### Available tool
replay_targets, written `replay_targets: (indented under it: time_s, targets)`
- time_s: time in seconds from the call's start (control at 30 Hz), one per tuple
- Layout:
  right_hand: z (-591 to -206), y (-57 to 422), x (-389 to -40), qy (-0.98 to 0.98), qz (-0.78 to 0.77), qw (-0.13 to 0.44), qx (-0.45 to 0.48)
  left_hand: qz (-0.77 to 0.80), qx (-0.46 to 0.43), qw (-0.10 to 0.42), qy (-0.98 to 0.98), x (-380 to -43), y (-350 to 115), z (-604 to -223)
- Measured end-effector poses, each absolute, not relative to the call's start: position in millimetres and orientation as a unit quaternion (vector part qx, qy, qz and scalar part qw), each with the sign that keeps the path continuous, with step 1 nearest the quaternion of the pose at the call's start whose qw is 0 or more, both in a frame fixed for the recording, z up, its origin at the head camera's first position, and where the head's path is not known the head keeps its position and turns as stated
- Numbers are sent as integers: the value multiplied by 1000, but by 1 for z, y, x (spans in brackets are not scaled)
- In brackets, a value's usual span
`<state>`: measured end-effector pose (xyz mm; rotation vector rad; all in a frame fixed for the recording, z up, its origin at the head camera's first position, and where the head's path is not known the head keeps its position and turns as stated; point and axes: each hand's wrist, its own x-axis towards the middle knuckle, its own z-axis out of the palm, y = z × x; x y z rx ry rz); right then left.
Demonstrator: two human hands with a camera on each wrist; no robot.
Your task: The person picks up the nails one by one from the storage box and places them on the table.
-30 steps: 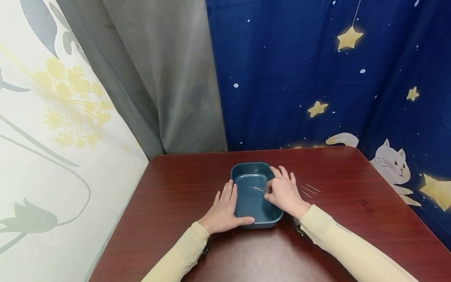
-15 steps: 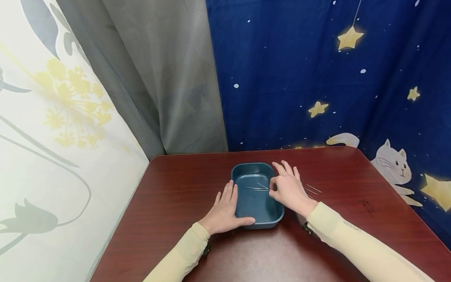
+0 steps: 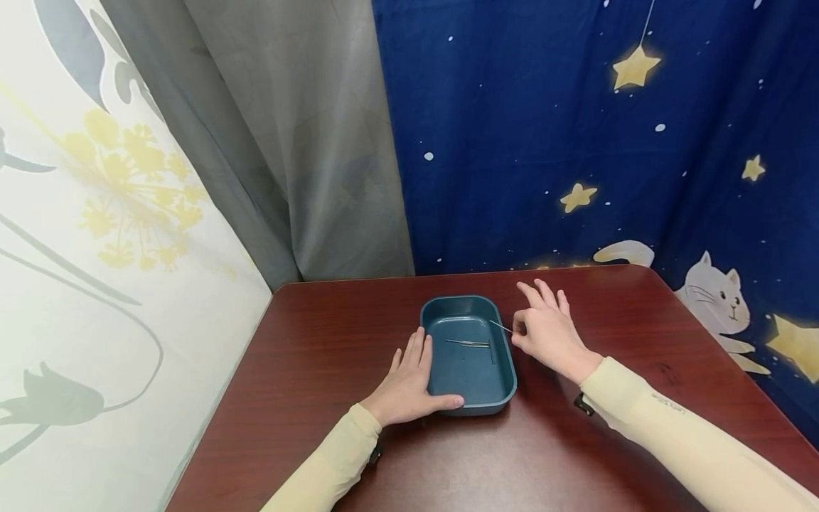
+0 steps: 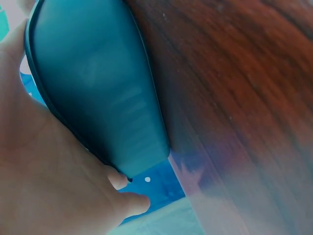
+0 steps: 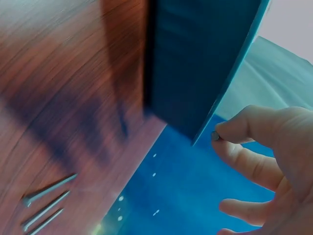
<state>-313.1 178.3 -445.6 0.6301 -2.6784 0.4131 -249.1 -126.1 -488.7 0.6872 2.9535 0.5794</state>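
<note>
A dark teal rectangular tray (image 3: pixel 470 410) stands on the table. My left hand (image 3: pixel 409 387) lies along its left and near rim, fingers straight and thumb spread; the left wrist view shows the palm against the tray's wall (image 4: pixel 98 88). My right hand (image 3: pixel 547 338) is just past the tray's right rim and pinches a thin nail (image 3: pixel 500 326) between thumb and forefinger, its shaft reaching over the rim. The nail's round head (image 5: pixel 215 136) shows at the fingertips in the right wrist view. Several nails (image 3: pixel 468 344) lie together on the tray's floor.
Three more nails (image 5: pixel 46 210) lie on the tabletop in the right wrist view; my right hand hides them in the head view. The red-brown table (image 3: pixel 345 334) ends at a blue star-patterned curtain (image 3: pixel 512 142) and a grey curtain (image 3: pixel 339 178).
My right hand has moved right, from over the tray to beyond its right rim, drawing a nail away from the others. The left hand and the tray stay where they were.
</note>
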Motion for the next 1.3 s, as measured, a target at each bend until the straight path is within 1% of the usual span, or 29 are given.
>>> replay_targets:
  time_s: [0.47, 0.7, 0.93, 1.3]
  targets:
    - [-453, 223, -324, -956, 135, 167, 200, 188, 224, 32, 956, -248, -126, -488]
    - [-459, 244, -329, -962, 131, 153, 186, 191, 221, 36, 956, -247, -125, -486]
    - [-467, 264, -335, -963, 125, 155, 180, 191, 220, 34, 956, -248, -125, -486]
    - [-479, 291, -340, -971, 115, 131, 164, 193, 225, 32, 954, -248, -125, -487]
